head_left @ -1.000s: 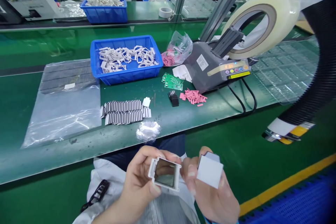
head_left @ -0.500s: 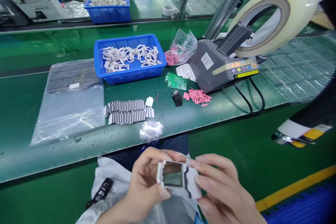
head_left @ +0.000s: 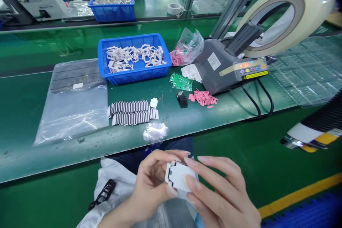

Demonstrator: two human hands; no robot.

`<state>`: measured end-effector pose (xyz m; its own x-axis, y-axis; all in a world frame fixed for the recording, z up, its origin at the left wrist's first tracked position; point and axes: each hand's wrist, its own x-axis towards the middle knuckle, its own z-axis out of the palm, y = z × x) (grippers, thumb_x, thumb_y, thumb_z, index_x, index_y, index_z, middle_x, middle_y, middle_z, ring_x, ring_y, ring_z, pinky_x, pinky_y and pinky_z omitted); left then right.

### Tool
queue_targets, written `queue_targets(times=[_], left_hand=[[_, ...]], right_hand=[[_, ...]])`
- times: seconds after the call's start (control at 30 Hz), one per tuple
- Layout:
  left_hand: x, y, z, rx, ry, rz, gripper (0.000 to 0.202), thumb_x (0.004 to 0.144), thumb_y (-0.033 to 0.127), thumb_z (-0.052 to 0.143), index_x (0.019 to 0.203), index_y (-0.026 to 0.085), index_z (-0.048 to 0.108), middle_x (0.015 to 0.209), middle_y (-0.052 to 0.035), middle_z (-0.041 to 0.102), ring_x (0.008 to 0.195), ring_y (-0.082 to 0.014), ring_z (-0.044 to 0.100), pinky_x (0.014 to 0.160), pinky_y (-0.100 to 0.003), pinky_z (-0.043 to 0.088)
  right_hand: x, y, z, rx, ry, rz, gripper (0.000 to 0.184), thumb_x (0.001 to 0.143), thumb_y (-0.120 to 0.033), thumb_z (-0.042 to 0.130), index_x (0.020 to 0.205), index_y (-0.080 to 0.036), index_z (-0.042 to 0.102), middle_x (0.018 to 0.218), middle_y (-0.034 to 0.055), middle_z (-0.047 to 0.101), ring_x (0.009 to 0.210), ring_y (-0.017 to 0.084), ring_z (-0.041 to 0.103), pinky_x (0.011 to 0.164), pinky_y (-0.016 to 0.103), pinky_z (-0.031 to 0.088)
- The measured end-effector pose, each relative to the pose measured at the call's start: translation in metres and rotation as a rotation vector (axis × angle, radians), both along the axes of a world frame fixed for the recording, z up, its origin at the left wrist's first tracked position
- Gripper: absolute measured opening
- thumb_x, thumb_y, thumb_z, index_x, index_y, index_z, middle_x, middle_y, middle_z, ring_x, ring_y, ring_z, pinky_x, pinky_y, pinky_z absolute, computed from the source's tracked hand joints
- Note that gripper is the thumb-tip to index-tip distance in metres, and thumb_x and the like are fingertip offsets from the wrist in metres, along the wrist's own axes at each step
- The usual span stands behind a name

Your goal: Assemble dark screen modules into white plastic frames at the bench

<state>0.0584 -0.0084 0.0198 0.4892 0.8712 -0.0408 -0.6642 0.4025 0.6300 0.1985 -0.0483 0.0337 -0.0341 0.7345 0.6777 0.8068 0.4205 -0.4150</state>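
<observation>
White notched plastic part (head_left: pixel 178 177) sits at 6 o'clock in the view, low over the person's lap and clear of the green bench (head_left: pixel 26 96), caught between both hands. The left hand (head_left: pixel 151 185) curls around its 9 o'clock side, fingertips on the top edge and thumb under the bottom edge, closed firmly on it. The right hand (head_left: pixel 217 192) comes in from 4 o'clock with fingers nearly straight, forefinger along the top and thumb pressed on the face, gripping the 3 o'clock side.

The part is a flat, matte, near-square plate of smooth plastic with stepped notches cut into one edge. Its broad face is turned up toward the camera, the notched edge points to 9 o'clock, and its slightly longer axis runs from 9 to 3 o'clock, dipping a little at the right.

At 12 o'clock on the bench lie rows of striped strips (head_left: pixel 130 112); a blue bin (head_left: pixel 135 75) of white frames (head_left: pixel 133 57) stands beyond them.
</observation>
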Motion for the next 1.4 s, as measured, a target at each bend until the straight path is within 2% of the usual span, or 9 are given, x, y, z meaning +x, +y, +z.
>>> queue_targets(times=[0.23,0.43,0.47,0.53,0.63,0.8,0.93,1.2,1.4], left_hand=[[0.000,-0.003,-0.009,-0.103,-0.017,-0.037,0.027,0.070,0.027,0.076,0.095,0.030,0.070,0.107,0.0004,0.072,0.092,-0.0107,0.068,0.081,-0.016,0.049],[-0.003,-0.003,-0.019,-0.261,-0.009,-0.016,0.029,0.065,0.033,0.080,0.090,0.023,0.071,0.086,-0.0015,0.075,0.076,-0.0113,0.069,0.065,-0.014,0.050],[-0.003,-0.003,-0.020,-0.285,-0.011,-0.009,0.030,0.064,0.034,0.080,0.089,0.022,0.071,0.087,-0.0024,0.075,0.078,-0.0133,0.070,0.067,-0.017,0.051],[-0.005,-0.003,-0.020,-0.322,0.003,0.021,0.031,0.060,0.035,0.082,0.086,0.021,0.071,0.085,-0.0034,0.075,0.081,-0.0163,0.070,0.073,-0.022,0.051],[-0.009,-0.002,-0.017,-0.383,0.087,0.052,0.037,0.055,0.039,0.085,0.083,0.020,0.071,0.084,-0.0050,0.074,0.081,-0.0195,0.070,0.076,-0.027,0.052],[-0.014,-0.004,-0.016,-0.436,0.187,0.015,0.045,0.051,0.044,0.085,0.085,0.019,0.070,0.091,-0.0101,0.074,0.089,-0.0271,0.069,0.080,-0.036,0.052],[-0.016,-0.004,-0.018,-0.426,0.169,0.011,0.044,0.052,0.043,0.084,0.087,0.019,0.070,0.093,-0.0101,0.074,0.092,-0.0278,0.068,0.086,-0.039,0.050],[-0.013,0.001,-0.006,-0.437,0.091,0.035,0.035,0.055,0.035,0.085,0.085,0.022,0.073,0.086,-0.0028,0.076,0.082,-0.0161,0.071,0.069,-0.019,0.052],[-0.013,0.002,-0.002,-0.452,0.092,0.019,0.034,0.060,0.037,0.082,0.088,0.022,0.072,0.087,-0.0032,0.075,0.082,-0.0155,0.070,0.070,-0.020,0.052]], right_hand=[[-0.009,0.001,-0.004,-0.003,0.009,0.010,0.019,0.091,-0.027,0.050,0.087,-0.024,0.069,0.089,0.0024,0.073,0.093,0.020,0.061,0.083,0.037,0.047],[0.003,0.014,-0.015,-0.119,0.149,0.153,0.034,0.094,-0.041,0.040,0.108,-0.020,0.063,0.114,0.0097,0.064,0.105,0.023,0.058,0.082,0.039,0.051],[0.013,0.021,-0.020,-0.147,0.203,0.118,0.031,0.093,-0.039,0.043,0.108,-0.020,0.063,0.110,0.0095,0.065,0.102,0.022,0.059,0.080,0.038,0.051],[0.037,0.041,-0.036,-0.166,0.294,-0.102,0.019,0.089,-0.030,0.052,0.099,-0.021,0.066,0.094,0.0060,0.068,0.088,0.019,0.062,0.073,0.033,0.052],[0.076,0.075,-0.066,-0.132,0.175,-0.476,0.026,0.082,-0.041,0.060,0.084,-0.017,0.069,0.081,0.0065,0.068,0.064,0.016,0.057,0.052,0.027,0.044],[0.107,0.106,-0.097,-0.072,0.058,-0.623,0.034,0.077,-0.049,0.064,0.078,-0.015,0.071,0.075,0.0063,0.065,0.052,0.012,0.046,0.054,0.028,0.040],[0.109,0.104,-0.102,-0.064,-0.007,-0.591,0.034,0.084,-0.046,0.057,0.075,-0.016,0.070,0.073,0.0047,0.065,0.051,0.011,0.047,0.054,0.024,0.039],[0.113,0.103,-0.107,-0.001,0.018,-0.512,0.022,0.088,-0.030,0.054,0.079,-0.015,0.068,0.075,0.0053,0.064,0.058,0.011,0.052,0.059,0.024,0.041],[0.078,0.087,-0.097,0.072,0.189,-0.361,0.016,0.088,-0.019,0.052,0.082,-0.014,0.066,0.080,0.0070,0.063,0.075,0.016,0.060,0.064,0.027,0.047]])
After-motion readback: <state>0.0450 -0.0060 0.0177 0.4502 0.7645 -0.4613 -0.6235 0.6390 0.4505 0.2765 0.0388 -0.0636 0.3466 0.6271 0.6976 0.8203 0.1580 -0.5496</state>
